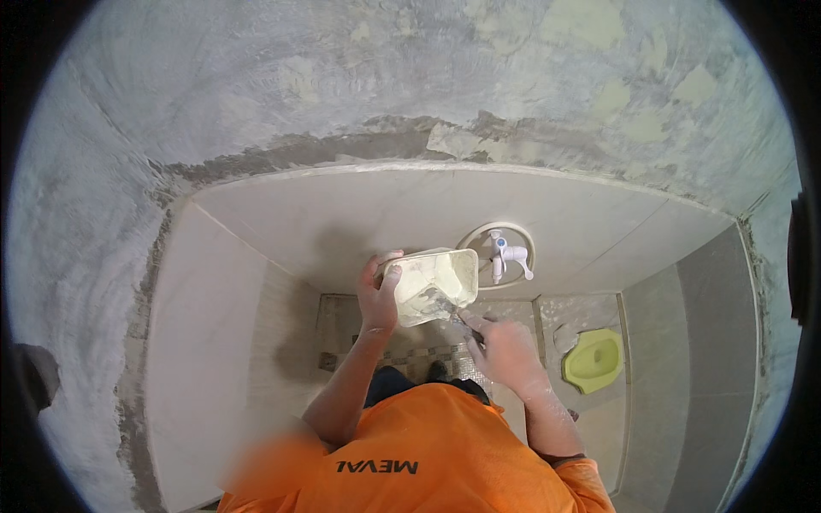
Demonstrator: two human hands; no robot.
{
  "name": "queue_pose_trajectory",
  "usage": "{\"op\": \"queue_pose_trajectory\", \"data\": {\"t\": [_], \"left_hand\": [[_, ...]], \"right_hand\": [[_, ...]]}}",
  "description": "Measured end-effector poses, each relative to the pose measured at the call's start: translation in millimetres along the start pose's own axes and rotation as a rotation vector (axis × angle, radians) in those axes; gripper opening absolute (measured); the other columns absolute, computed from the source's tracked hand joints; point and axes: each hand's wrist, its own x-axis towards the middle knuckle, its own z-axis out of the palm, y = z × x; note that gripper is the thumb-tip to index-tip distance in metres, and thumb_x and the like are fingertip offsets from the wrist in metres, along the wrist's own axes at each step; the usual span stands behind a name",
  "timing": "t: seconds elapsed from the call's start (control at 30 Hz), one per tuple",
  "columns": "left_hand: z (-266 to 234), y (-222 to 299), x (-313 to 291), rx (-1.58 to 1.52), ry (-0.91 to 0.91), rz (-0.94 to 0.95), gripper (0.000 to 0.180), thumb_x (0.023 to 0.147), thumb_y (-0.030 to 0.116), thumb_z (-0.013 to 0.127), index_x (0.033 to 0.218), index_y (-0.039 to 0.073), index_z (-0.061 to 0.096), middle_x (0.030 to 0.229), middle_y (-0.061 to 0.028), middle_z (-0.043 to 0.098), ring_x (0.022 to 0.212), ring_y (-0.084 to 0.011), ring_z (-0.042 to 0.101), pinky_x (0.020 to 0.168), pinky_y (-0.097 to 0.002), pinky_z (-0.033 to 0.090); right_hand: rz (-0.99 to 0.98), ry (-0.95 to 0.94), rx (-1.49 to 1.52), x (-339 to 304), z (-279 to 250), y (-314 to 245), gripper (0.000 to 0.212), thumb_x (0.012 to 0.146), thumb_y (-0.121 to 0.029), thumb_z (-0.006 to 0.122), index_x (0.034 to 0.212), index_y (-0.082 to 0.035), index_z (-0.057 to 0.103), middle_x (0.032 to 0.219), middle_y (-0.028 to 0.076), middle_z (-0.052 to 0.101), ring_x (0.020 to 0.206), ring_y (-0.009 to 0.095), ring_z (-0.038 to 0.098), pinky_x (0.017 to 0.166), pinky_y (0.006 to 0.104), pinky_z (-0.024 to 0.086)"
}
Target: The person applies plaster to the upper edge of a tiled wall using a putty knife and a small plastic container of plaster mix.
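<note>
A cream rectangular tub [466,272] is tilted in front of me, with whitish plaster paste [417,275] smeared inside. My left hand [378,295] grips its left edge, thumb over the rim and fingers behind. My right hand [503,349], dusted white, is closed around the handle of a putty knife [440,301]. The blade lies inside the tub near its lower right corner, against the paste. Part of the handle is hidden in my fist.
On the tiled wall ahead is a white tap [506,253] with a pale hose looped round it. A yellow-green squat toilet [593,361] sits in the floor at right. Above the tiles, the grey plastered wall [325,77] is patchy. Tiled walls stand close on both sides.
</note>
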Motion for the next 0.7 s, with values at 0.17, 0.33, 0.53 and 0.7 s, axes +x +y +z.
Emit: {"op": "queue_pose_trajectory", "data": {"t": [0.17,0.33,0.53,0.7], "left_hand": [[4.4,1.8,-2.4,0.008,0.023,0.008,0.022,0.094,0.003,0.057,0.112,-0.002,0.069,0.113,-0.0089,0.072,0.105,-0.0153,0.065,0.099,-0.0298,0.048],[10.2,-4.7,5.1,0.093,0.052,0.047,0.019,0.096,0.003,0.057,0.111,-0.002,0.069,0.109,-0.0081,0.072,0.101,-0.0142,0.065,0.096,-0.0297,0.049],[1.0,-29.1,18.0,0.187,0.125,-0.022,0.019,0.099,0.012,0.06,0.108,-0.002,0.068,0.096,-0.0033,0.069,0.091,-0.0115,0.062,0.086,-0.029,0.049],[-16.3,-36.0,20.9,0.119,0.125,-0.214,0.027,0.098,0.023,0.065,0.107,-0.003,0.068,0.095,-0.005,0.068,0.089,-0.0135,0.06,0.085,-0.0302,0.048]], "right_hand": [[0.057,0.113,-0.036,3.8,-19.2,7.9,0.041,0.09,-0.021,0.066,0.13,-0.012,0.069,0.09,0.018,0.069,0.079,0.039,0.07,0.071,0.0502,0.056],[0.082,0.06,-0.057,4.7,2.5,14.1,0.038,0.09,-0.02,0.068,0.127,-0.012,0.071,0.082,0.02,0.07,0.077,0.041,0.068,0.071,0.0505,0.055],[0.115,0.071,0.033,6.2,13.4,32.2,0.034,0.093,-0.024,0.065,0.124,-0.011,0.071,0.084,0.019,0.071,0.075,0.04,0.07,0.073,0.0502,0.056],[0.407,0.005,0.919,6.6,2.3,55.3,0.029,0.096,-0.025,0.062,0.117,-0.007,0.072,0.076,0.015,0.07,0.059,0.023,0.062,0.057,0.035,0.05]]}}
